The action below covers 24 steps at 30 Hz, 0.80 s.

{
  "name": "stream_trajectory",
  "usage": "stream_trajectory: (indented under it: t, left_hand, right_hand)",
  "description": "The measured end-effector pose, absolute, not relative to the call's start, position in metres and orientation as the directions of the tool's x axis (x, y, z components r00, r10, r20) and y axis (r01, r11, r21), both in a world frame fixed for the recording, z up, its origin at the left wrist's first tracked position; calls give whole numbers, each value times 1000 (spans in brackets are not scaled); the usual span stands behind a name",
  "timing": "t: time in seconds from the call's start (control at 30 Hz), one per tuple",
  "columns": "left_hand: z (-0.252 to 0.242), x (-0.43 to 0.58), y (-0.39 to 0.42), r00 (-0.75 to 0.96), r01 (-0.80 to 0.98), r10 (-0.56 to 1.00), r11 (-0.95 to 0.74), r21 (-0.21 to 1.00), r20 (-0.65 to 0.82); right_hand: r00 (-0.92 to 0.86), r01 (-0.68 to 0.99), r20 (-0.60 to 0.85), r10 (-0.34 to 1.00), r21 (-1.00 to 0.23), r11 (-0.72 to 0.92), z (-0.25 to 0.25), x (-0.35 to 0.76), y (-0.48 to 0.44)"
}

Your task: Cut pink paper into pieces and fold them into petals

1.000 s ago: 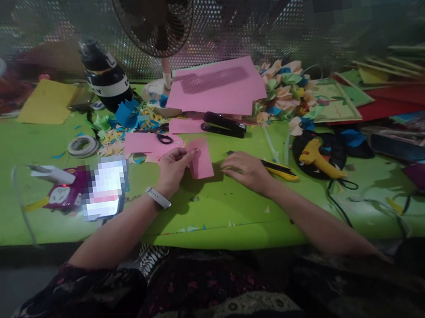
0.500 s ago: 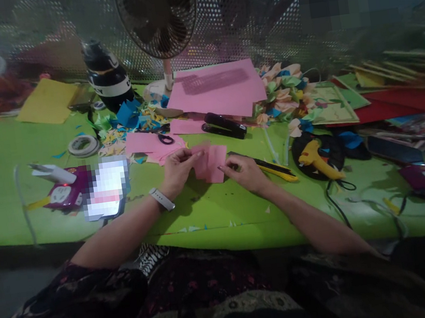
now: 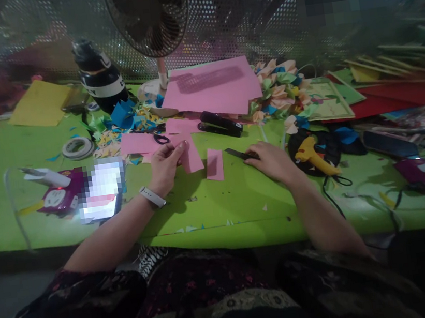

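Note:
My left hand (image 3: pixel 165 166), with a pale watch on its wrist, pinches a pink paper strip (image 3: pixel 192 159) that hangs toward the right. A smaller pink paper piece (image 3: pixel 214 165) lies flat on the green table between my two hands. To the right, my right hand (image 3: pixel 269 159) is closed over the handle of a utility knife (image 3: pixel 237 154). The knife's dark blade points left and lies low over the table; my fingers hide most of its handle. Scissors (image 3: pixel 161 138) rest on pink paper (image 3: pixel 136 143) just behind my left hand.
A black stapler (image 3: pixel 220 124) lies behind the small paper, before large pink sheets (image 3: pixel 211 86). A yellow glue gun (image 3: pixel 316 157) on a dark round pad is beside my right hand. A phone (image 3: pixel 103 190), tape roll (image 3: pixel 77 147), bottle (image 3: pixel 102 79) and fan (image 3: pixel 149 16) stand around.
The pink paper has parted: my left hand keeps a strip and moved left, while a small piece lies on the table. My right hand let go of the paper and took hold of the utility knife.

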State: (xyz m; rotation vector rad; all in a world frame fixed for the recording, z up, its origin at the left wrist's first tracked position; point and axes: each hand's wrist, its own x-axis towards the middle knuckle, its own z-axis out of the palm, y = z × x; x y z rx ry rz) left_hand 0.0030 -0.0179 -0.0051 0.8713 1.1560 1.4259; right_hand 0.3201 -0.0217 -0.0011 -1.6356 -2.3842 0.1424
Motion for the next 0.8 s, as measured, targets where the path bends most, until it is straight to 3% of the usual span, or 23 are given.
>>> stream_trajectory:
  t: [0.23,0.4,0.63,0.8]
  left_hand:
    - [-1,4,-20,-144,-282,986,45,958,-89]
    - [2,9,-27,-65,-306,993,76,949,-101]
    - [6,20,-40,134,-314,979,188,930,-153]
    - [5,22,-46,235,-297,963,201,934,-132]
  right_hand:
    - [-342,851,253,905,-324,413,-1,297,-28]
    - [-397,802,362,843,-310,511,4,269,-42]
    - [-618,599,398,677,-319,734,10,238,-64]
    - [-502,524,540,675,-431,735,7,232,-68]
